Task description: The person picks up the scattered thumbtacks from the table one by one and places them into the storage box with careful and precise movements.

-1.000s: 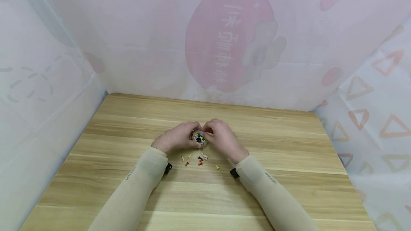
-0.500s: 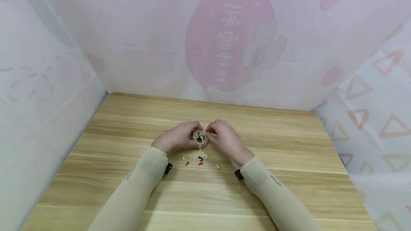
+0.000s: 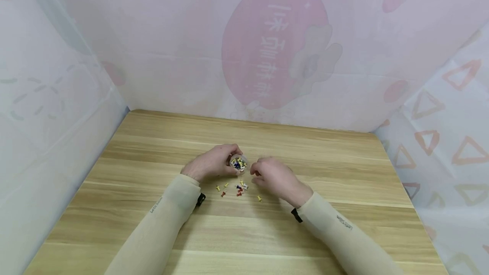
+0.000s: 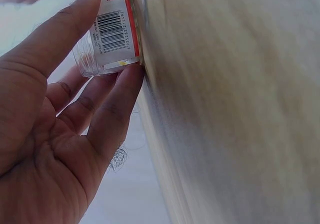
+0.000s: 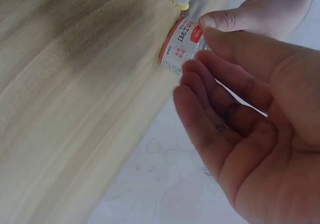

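A small clear jar (image 4: 112,29) with a printed white and red label stands upright on the wooden table. In the head view its mouth is uncovered and several coloured push pins (image 3: 238,164) lie inside. My left hand (image 3: 212,162) grips the jar's side between thumb and fingers. Just right of the jar hovers my right hand (image 3: 276,177), fingers loosely bent, with nothing visible between them in the right wrist view. Loose push pins (image 3: 239,192), red, yellow, blue and white, are scattered in front of the jar.
The wooden table (image 3: 324,164) spreads out around both hands. Pale printed sheeting (image 3: 183,84) rises behind it and at both sides. One yellow push pin (image 3: 259,198) lies apart to the right of the others.
My right hand has drawn back from the jar's rim, moving right and toward me, and its fingers have loosened. My left hand and the jar have stayed nearly still.
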Available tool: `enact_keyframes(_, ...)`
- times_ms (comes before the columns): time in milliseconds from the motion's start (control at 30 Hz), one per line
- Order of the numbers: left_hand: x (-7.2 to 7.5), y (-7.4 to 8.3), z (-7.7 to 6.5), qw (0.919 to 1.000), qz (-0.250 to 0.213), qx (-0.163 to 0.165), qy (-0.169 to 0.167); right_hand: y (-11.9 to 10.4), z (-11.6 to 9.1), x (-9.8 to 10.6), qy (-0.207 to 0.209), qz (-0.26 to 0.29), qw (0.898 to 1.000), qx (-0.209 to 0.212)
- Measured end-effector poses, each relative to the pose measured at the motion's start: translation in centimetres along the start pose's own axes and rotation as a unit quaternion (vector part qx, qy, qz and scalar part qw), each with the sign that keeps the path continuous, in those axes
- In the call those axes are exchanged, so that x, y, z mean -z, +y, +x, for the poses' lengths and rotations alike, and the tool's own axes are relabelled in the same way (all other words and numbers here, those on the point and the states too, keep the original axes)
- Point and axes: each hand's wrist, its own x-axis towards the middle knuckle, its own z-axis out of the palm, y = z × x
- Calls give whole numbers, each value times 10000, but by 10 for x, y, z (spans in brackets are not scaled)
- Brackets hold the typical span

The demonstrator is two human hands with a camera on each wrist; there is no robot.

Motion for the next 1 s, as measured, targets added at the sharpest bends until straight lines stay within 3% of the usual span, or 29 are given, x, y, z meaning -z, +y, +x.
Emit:
enact_keyframes(267, 0, -1, 1, 10000, -83, 13, -19, -3, -11, -3, -603, -227, 9973, 352)
enact_keyframes(533, 1, -1, 2, 9999, -125, 62, -31, -5, -19, -4, -1196, -104, 9928, 28)
enact_keyframes(800, 1, -1, 2, 9999, -133, 72, -30, -5, -20, -5, -1243, -164, 9921, -3)
enact_keyframes(1000, 0, -2, 1, 9998, -147, 130, -75, -2, -16, -5, -1091, 96, 9940, 3)
